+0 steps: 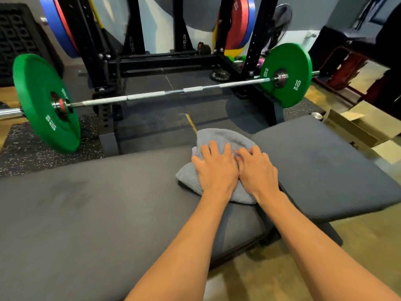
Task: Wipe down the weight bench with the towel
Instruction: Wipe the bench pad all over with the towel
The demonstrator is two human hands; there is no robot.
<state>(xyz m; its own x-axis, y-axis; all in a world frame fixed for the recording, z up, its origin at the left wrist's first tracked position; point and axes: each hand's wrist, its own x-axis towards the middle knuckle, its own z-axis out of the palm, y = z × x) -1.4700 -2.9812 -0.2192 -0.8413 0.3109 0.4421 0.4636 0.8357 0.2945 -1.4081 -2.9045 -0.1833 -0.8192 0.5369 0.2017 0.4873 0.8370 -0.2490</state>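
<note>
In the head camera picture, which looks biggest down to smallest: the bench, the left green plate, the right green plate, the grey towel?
1. weight bench
2. left green plate, though it is nearer the camera
3. grey towel and right green plate: too alike to rank

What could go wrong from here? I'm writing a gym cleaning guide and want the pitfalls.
The towel lies bunched over the gap between the two bench pads, with both hands, left hand and right hand, flat on top. It may snag in that gap. Its far edge overhangs the pad, so a forward push could slide it off. Darker smudges at left could go unwiped.
</note>
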